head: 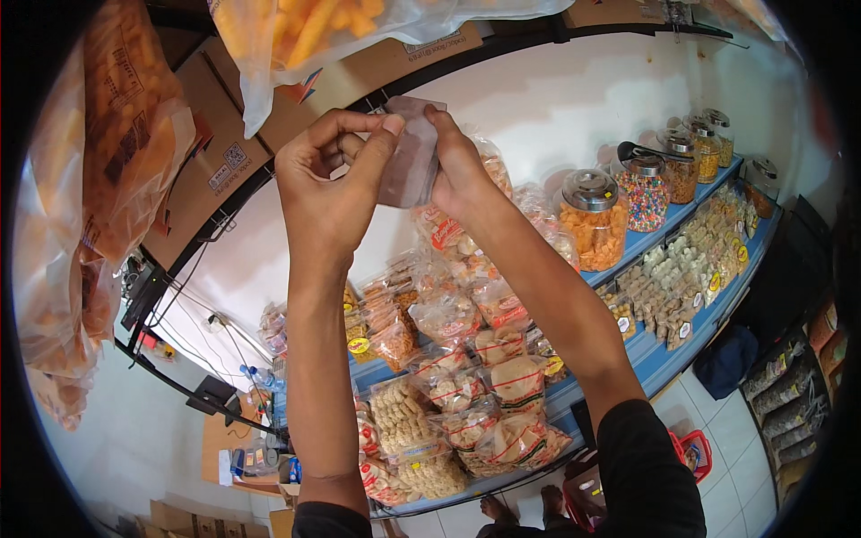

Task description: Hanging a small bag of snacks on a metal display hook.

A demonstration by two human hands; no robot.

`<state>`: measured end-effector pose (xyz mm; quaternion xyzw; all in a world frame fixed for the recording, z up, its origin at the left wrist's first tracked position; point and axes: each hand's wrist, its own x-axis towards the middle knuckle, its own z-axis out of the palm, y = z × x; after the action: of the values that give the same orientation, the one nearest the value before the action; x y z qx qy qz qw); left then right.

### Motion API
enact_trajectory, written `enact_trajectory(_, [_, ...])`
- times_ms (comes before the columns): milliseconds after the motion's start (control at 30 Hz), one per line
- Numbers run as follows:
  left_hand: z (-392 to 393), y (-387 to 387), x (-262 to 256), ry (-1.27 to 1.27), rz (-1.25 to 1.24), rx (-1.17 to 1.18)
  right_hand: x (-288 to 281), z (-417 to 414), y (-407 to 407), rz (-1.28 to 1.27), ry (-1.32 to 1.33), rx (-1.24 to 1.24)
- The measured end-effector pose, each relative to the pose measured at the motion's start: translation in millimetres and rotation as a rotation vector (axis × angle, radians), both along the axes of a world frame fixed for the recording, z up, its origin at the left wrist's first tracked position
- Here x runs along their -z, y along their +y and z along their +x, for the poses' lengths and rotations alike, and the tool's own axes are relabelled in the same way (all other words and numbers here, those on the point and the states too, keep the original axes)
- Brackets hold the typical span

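Observation:
Both of my hands are raised before the shelf, with a thin, greyish, translucent plastic piece (412, 165) between them, possibly a small bag or sheet. My left hand (323, 178) pinches its left edge between thumb and forefinger, the other fingers curled. At the right edge my right hand (459, 165) grips it, a fingertip near the top corner and the other fingers partly hidden behind. Below and behind the hands, clear bags of snacks (447, 316) are heaped on a blue shelf (558, 397). One bag of pale crackers (516, 383) lies near the front of the heap.
Lidded jars (592, 218) line the upper right tier, with a black-handled utensil (649, 153) across one lid. Small packets (679, 289) stand below them. Bags of orange snacks (128, 134) hang at left, near cardboard boxes (202, 155). A red basket (696, 454) sits on the floor.

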<state>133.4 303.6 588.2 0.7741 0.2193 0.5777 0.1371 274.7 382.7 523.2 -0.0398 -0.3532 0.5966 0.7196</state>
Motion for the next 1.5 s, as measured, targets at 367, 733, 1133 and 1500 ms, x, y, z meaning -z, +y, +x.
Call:
enact_trajectory(367, [2, -1, 3, -0.064, -0.058, 0.054, -10, 15, -123, -0.012, -0.122, 0.141])
enact_trajectory(733, [5, -12, 12, -0.219, -0.064, 0.063, -5, 26, -170, -0.036, -0.184, 0.168])
enact_trajectory(1133, [-3, -73, 160, -0.355, -0.578, 0.594, 44, 15, -184, -0.223, -0.324, 0.414])
enact_trajectory(1500, [-24, -95, 213, -0.484, -0.441, 0.545, 91, 9, -242, 0.227, -1.048, 0.762])
